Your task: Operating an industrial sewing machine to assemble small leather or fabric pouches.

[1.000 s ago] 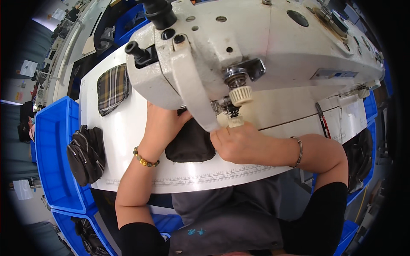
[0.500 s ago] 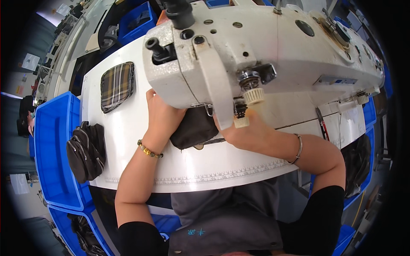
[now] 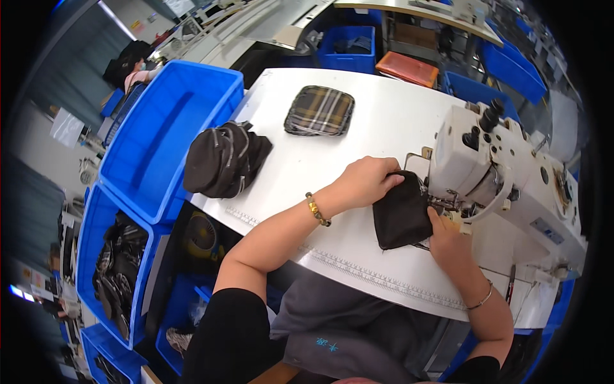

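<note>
A dark brown fabric pouch piece (image 3: 401,214) with rounded corners lies at the front of a white sewing machine (image 3: 476,153). My left hand (image 3: 374,184) pinches its upper left corner between thumb and fingers. On the opposite side, my right hand (image 3: 449,243) grips the edge close to the machine's needle area. Some of the right fingers are hidden beneath or behind the cloth. The piece's right edge runs up to the metal presser foot parts (image 3: 455,203), where the exact contact is hard to make out.
Plaid fabric pieces (image 3: 320,112) lie stacked on the white tabletop (image 3: 384,105). Left of them stands a pile of dark zipped pouches (image 3: 224,160). Blue bins (image 3: 169,131) line the table's left side. A red-and-black tool (image 3: 510,285) lies at right. Another person (image 3: 137,77) sits far left.
The view has swung left and back, so the machine now appears farther right. Both hands remain on the dark pouch piece, which shows more fully beside the machine.
</note>
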`<state>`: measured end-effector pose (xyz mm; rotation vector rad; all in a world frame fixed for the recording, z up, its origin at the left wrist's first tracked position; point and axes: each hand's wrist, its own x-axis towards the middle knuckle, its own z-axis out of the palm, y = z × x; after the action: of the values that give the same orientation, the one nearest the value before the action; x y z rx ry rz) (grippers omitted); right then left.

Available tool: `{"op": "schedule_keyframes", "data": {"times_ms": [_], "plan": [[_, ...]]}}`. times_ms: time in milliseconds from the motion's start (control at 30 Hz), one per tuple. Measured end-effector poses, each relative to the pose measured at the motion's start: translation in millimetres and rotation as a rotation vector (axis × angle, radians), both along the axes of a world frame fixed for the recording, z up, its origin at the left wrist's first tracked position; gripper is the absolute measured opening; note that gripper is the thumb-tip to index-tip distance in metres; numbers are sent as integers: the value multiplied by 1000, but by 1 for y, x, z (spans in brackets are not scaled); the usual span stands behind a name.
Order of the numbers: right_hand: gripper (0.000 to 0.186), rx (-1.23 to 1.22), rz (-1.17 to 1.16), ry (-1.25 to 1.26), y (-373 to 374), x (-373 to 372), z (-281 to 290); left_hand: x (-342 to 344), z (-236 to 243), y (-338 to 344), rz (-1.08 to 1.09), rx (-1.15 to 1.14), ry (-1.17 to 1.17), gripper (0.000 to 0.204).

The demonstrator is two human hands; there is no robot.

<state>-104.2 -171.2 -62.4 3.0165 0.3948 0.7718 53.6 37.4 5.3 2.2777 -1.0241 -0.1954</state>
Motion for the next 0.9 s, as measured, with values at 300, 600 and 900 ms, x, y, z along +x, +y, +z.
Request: {"op": "schedule_keyframes", "data": {"times_ms": [300, 600, 900], "plan": [[44, -23, 87, -70, -2, 6, 10, 34, 78, 96, 386, -206, 84, 28], [40, 90, 345, -26, 9, 10, 14, -12, -16, 38, 176, 151, 141, 56], [35, 136, 371, -19, 19, 8, 29, 36, 87, 184, 707, -938, 324, 43]]}}
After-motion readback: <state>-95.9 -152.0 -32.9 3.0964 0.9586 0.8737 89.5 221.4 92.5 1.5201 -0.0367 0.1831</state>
